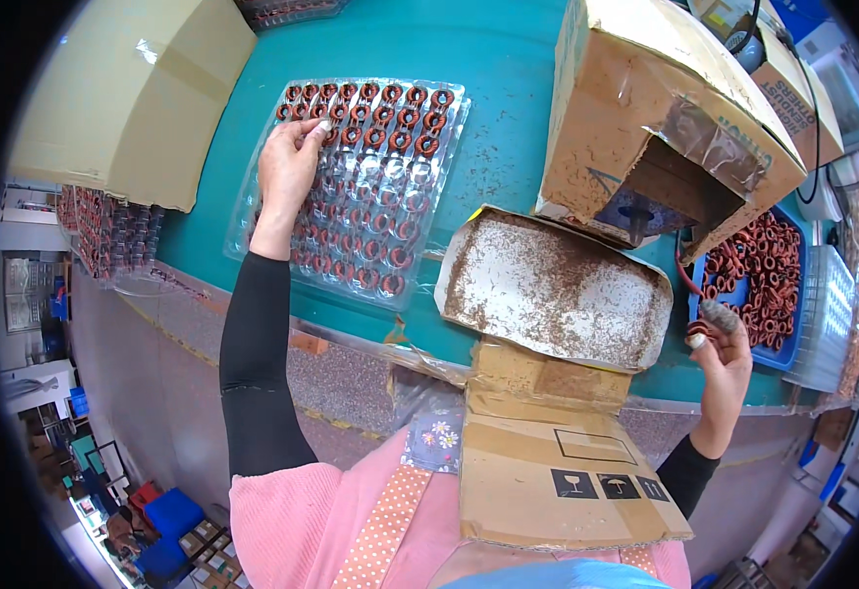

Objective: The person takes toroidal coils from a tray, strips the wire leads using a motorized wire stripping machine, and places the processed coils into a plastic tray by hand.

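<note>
My left hand [289, 169] reaches over a clear plastic tray [446, 201] with round pockets, its thumb and fingers pinched on a small copper-wound ring coil [330, 137] at a pocket. Rows of reddish-brown ring coils [383, 115] fill the far part of this tray; more rings show through the clear plastic nearer me. On the right, my right hand [724, 363] is closed, fingertips covered, around a dark red ring coil [698, 328]. That hand is beside a blue bin [790, 355] heaped with loose ring coils [758, 280].
A cardboard box [586, 128] with a cut opening houses a dark machine part [635, 211]. Before it lies a white, debris-speckled cardboard tray [557, 285], and a cardboard flap [557, 461] hangs toward me. Another carton [135, 88] and stacked filled trays [115, 236] stand left.
</note>
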Demonstrator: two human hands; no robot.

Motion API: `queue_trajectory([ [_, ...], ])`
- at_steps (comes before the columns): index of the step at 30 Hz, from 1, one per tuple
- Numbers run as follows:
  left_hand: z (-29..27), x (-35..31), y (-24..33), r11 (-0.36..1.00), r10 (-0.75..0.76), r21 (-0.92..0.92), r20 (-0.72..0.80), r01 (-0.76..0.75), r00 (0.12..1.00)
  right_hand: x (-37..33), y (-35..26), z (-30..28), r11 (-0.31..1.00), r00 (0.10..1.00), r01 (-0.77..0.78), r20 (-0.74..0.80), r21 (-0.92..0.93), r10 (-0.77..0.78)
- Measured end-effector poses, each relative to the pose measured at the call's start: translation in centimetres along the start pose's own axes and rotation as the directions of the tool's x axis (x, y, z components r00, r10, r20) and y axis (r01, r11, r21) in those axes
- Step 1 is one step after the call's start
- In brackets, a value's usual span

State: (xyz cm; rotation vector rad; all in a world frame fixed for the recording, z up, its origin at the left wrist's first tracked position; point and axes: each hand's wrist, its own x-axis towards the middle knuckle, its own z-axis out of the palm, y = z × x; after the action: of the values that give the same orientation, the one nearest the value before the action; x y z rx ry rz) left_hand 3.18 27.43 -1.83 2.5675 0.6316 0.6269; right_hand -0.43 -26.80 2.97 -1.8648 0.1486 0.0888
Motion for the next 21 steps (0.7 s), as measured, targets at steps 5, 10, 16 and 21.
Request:
queue_trajectory([
  [5, -1.1, -2.7, 3.3, 0.988, 0.129, -0.069, -0.091, -0.135, 0.987, -0.8, -0.9, 2.5, 0.985, 0.972, -0.087, 0.231, 0.152, 0.05],
  [10, -0.1, -10.9, 13.2, 0.793, 0.387, -0.601, 0.373, -0.098, 0.843, -0.7, -1.2, 6.2, 0.964, 0.884, 0.013, 0.447, 0.264, -0.134],
  [16, 2.7, -16.7, 19.0, 0.626, 0.477, -0.692, 0.705, 0.359, 0.526, -0.4, -1.8, 8.9, 0.934, 0.799, 0.358, 0.518, -0.003, -0.305],
  [21, 3.8, -18.1, 20.2, 0.481, 0.352, -0.597, 0.802, 0.642, 0.482, -1.0, -1.2, 10.1, 0.975, 0.948, -0.008, 0.312, 0.222, -0.063],
])
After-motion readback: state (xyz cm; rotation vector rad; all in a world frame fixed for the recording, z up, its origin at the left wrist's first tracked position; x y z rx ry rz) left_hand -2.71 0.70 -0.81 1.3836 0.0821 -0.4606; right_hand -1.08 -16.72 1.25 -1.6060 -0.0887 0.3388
